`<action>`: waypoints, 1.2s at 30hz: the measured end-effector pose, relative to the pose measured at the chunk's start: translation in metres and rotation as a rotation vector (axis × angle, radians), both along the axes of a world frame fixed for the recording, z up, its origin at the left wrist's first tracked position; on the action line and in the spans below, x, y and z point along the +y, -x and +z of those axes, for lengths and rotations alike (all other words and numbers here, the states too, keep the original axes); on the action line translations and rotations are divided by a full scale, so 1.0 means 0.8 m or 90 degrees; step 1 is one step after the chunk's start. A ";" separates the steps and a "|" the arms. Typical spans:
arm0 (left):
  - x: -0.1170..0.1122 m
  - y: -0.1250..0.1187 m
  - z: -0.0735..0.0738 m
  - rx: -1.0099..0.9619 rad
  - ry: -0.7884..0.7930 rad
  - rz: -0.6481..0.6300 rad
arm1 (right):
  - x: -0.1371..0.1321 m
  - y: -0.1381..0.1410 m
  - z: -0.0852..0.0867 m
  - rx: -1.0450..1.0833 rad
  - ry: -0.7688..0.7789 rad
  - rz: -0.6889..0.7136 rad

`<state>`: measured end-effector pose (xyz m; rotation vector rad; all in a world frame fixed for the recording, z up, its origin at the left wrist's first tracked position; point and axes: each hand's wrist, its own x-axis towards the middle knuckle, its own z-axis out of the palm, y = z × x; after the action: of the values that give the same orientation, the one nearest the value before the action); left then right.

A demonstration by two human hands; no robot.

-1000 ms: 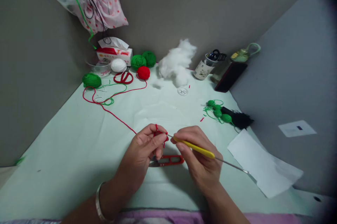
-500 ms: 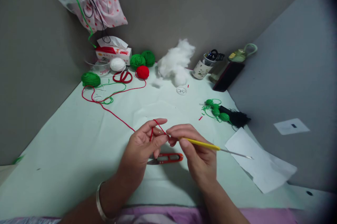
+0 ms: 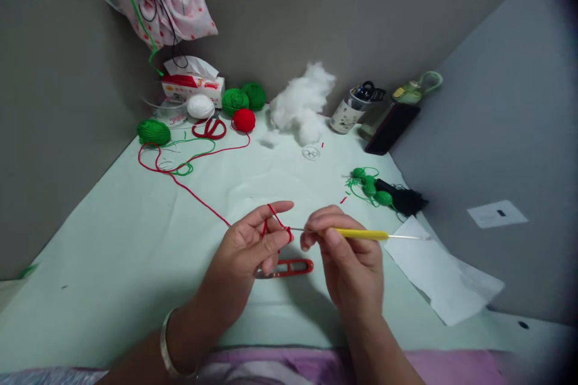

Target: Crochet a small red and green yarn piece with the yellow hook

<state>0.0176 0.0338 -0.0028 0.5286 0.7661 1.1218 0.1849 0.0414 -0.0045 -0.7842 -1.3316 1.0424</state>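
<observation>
My left hand (image 3: 246, 243) is closed in a pinch on red yarn (image 3: 289, 234), with a strand looped over its raised index finger. My right hand (image 3: 345, 252) grips a crochet hook (image 3: 363, 234) by its yellow handle. The hook's thin metal shaft reaches left to the small red loop at my left fingertips; its other metal end sticks out to the right. From my left hand the strand runs back across the table to a red yarn ball (image 3: 244, 120). Orange-handled thread snips (image 3: 295, 267) lie below my left fingers, their blades partly hidden.
Behind stand a tissue pack (image 3: 194, 88), green yarn balls (image 3: 154, 132), a white ball (image 3: 201, 106), red-handled scissors (image 3: 209, 128) and white stuffing (image 3: 300, 105). On the right are a pen cup (image 3: 347, 115), dark phone (image 3: 392, 128), green crocheted pieces (image 3: 370, 186) and paper (image 3: 447, 276).
My right hand has moved a little right, bringing the hook more level and showing more of its shaft near the yarn. My left hand has shifted slightly right.
</observation>
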 end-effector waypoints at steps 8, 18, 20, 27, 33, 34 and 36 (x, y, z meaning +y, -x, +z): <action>-0.004 -0.005 -0.004 0.052 -0.022 -0.013 | -0.006 0.003 -0.007 -0.046 0.009 0.001; 0.004 0.006 0.000 -0.086 0.068 -0.026 | -0.006 -0.003 -0.001 -0.084 -0.044 -0.051; 0.003 0.008 0.000 -0.110 0.079 -0.039 | -0.003 -0.004 -0.002 -0.011 0.000 -0.038; -0.003 -0.004 -0.001 0.010 -0.009 -0.017 | -0.004 0.003 -0.007 -0.027 0.034 0.001; -0.003 -0.007 -0.001 0.067 -0.012 0.023 | -0.012 0.006 -0.005 -0.136 -0.043 -0.027; -0.002 -0.008 -0.001 0.056 -0.005 0.042 | -0.015 0.008 -0.004 -0.192 -0.067 -0.047; -0.001 -0.010 -0.002 0.018 0.018 0.062 | -0.021 0.012 -0.004 -0.299 -0.109 -0.100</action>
<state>0.0258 0.0327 -0.0041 0.4895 0.8381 1.1938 0.1749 0.0244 -0.0078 -1.0241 -1.6977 0.6283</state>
